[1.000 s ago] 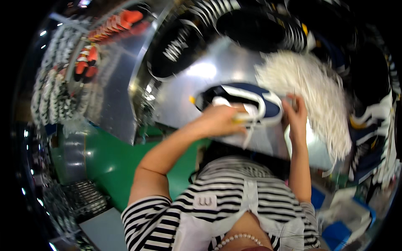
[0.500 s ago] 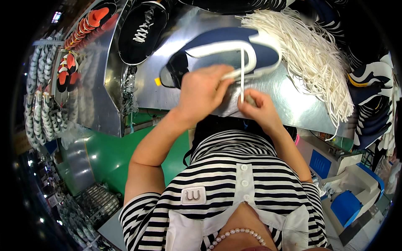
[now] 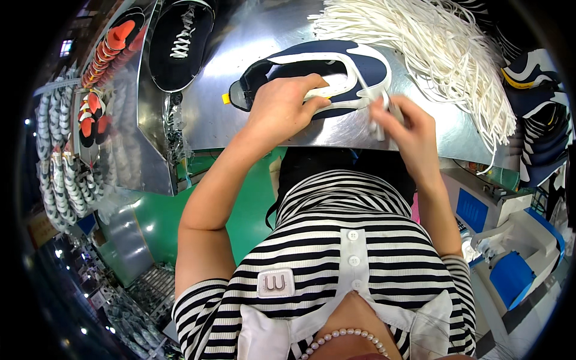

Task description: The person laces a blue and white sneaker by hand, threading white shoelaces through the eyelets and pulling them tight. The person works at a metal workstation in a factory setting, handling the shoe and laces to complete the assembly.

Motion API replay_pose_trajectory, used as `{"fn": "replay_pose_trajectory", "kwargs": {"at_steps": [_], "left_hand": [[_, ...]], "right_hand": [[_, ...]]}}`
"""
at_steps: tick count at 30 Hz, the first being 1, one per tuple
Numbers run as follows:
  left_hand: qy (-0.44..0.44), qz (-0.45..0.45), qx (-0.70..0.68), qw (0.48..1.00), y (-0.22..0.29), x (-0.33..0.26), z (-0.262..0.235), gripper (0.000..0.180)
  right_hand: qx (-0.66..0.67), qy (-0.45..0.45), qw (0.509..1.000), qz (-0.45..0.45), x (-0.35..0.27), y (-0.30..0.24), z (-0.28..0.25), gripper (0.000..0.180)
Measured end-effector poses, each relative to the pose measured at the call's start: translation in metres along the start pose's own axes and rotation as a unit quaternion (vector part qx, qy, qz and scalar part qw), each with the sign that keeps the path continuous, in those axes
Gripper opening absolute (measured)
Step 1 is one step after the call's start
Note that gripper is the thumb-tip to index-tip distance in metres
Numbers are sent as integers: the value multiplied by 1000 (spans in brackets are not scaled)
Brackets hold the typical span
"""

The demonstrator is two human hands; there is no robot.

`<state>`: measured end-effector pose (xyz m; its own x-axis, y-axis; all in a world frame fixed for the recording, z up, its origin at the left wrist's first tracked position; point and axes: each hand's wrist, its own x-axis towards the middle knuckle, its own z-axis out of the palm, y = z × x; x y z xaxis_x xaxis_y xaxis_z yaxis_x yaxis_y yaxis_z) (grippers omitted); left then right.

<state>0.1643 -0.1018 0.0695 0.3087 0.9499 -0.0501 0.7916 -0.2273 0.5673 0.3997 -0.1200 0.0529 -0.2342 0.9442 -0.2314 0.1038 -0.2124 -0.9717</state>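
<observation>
A navy and white shoe upper [image 3: 370, 65] lies on the metal table, its opening facing up and a yellow tab at its heel end on the left. My left hand [image 3: 282, 107] grips the near white edge of that opening between thumb and fingers. Beside the toe end, my right hand [image 3: 413, 129] is closed in a pinch and blurred by motion. A white shoelace [image 3: 378, 127] hangs from its fingers, smeared, running up toward the white band of the upper. Whether the lace passes through an eyelet cannot be made out.
A large heap of white laces [image 3: 420, 45] covers the table's far right. Beyond it are stacked navy and white uppers [image 3: 543, 114]. At the far left stand a black upper with white lacing [image 3: 163, 63] and orange-lined uppers [image 3: 108, 54]. A grey and blue machine [image 3: 513, 276] sits at lower right.
My right hand has moved right and away from me, with the lace swinging from upright to blurred beside the toe. The upper has shifted slightly in view, still held by my left hand.
</observation>
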Motion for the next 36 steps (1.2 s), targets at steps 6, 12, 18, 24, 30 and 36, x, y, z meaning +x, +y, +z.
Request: {"fn": "replay_pose_trajectory", "kwargs": {"at_steps": [6, 12, 18, 24, 30, 36], "left_hand": [[12, 40, 84, 996, 19, 1, -10, 30], [-82, -20, 138, 987, 29, 30, -2, 30], [44, -26, 101, 994, 14, 33, 19, 30], [139, 83, 152, 975, 7, 34, 34, 29], [143, 90, 144, 975, 6, 35, 35, 29], [-7, -6, -36, 999, 2, 35, 23, 20]], "right_hand": [[15, 19, 986, -165, 65, -11, 17, 17], [40, 34, 974, -222, 96, -5, 18, 16], [-4, 70, 994, -85, 72, 7, 1, 33], [-24, -29, 997, -73, 28, 25, 0, 14], [-116, -16, 985, -128, 37, 30, -2, 12], [-214, -20, 968, -129, 39, 27, -1, 13]]}}
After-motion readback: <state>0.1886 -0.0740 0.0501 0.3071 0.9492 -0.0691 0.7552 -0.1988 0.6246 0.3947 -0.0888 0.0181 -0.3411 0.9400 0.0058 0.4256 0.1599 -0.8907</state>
